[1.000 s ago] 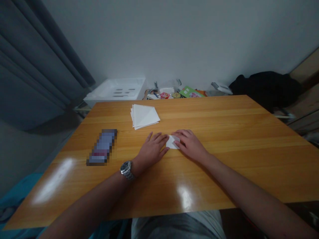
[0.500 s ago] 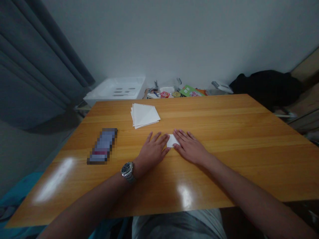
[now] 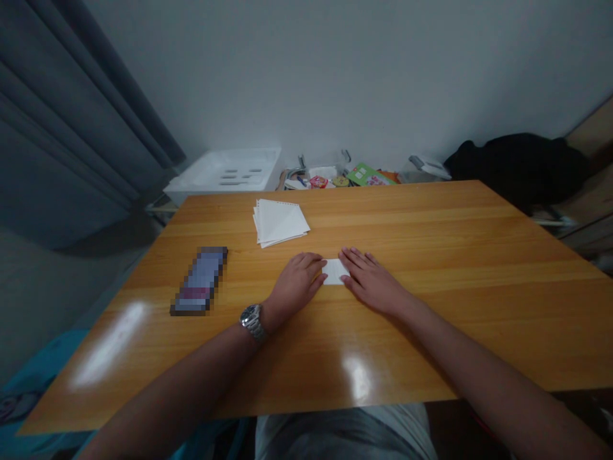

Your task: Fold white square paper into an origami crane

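While both hands work near the middle of the bench (image 3: 454,249), a small white paper piece (image 3: 336,272) lies flat between them, its near and far edges exposed. Left hand (image 3: 293,282) is at the paper's left edge: fingers bent, narrow gap between fingertips and thumb, both at the paper; can't tell whether they pinch it. Right hand (image 3: 376,282) lies palm down at the right edge, fingers stretched out close together, thumb spread apart toward the person, nothing gripped. Metal-band watch (image 3: 251,321) on the left wrist. Stack of white sheets (image 3: 280,222) sits up-left of the paper, well apart from it, near the bench's far edge, corners misaligned. Pixelated phone-like slab (image 3: 199,281) lies near the bench's left edge, well apart from the left hand. Room to move: broad strip of wood grain from right hand to right edge, another between paper and near edge, narrower gap from left hand to slab. Beyond the far edge: white tray (image 3: 225,171) left, green packet (image 3: 368,175) nearer centre.
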The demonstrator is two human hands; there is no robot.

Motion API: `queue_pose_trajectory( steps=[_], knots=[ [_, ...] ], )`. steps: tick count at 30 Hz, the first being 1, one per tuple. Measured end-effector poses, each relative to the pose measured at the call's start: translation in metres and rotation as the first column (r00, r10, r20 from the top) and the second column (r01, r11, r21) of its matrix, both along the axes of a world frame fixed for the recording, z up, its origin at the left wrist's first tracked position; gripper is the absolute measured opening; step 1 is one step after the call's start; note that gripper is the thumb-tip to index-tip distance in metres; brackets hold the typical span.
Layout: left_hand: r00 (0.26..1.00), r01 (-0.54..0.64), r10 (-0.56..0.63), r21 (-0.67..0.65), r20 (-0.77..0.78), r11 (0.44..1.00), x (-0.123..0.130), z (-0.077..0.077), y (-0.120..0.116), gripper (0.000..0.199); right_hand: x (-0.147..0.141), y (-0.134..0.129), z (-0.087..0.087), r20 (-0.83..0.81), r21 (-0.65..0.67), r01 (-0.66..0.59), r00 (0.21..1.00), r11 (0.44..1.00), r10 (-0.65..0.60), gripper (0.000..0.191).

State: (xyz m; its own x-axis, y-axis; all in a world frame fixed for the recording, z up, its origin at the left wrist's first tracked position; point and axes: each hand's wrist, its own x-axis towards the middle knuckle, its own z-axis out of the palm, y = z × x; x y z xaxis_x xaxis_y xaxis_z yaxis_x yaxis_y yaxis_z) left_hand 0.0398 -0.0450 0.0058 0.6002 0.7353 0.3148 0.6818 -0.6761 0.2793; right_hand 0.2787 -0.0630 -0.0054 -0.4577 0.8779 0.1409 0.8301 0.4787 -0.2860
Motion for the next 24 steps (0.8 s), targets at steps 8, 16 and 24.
queue_pose_trajectory(
  steps=[8,16,24],
  knots=[
    [0.999,-0.038,0.038,0.001,0.035,0.999,-0.001,-0.005,0.0,0.045,0.0,0.008,-0.003,-0.106,0.045,-0.017,0.994,0.999,0.022,0.059],
    [0.995,-0.019,0.022,-0.028,0.096,0.999,-0.004,-0.004,0.001,0.041,-0.001,0.01,-0.004,-0.2,0.053,0.015,0.98,0.998,-0.004,0.057],
    [0.996,0.002,-0.001,-0.016,0.093,1.0,-0.006,-0.005,0.002,0.042,-0.003,0.011,0.002,-0.47,0.045,0.066,0.882,0.997,-0.038,0.037]
  ],
)
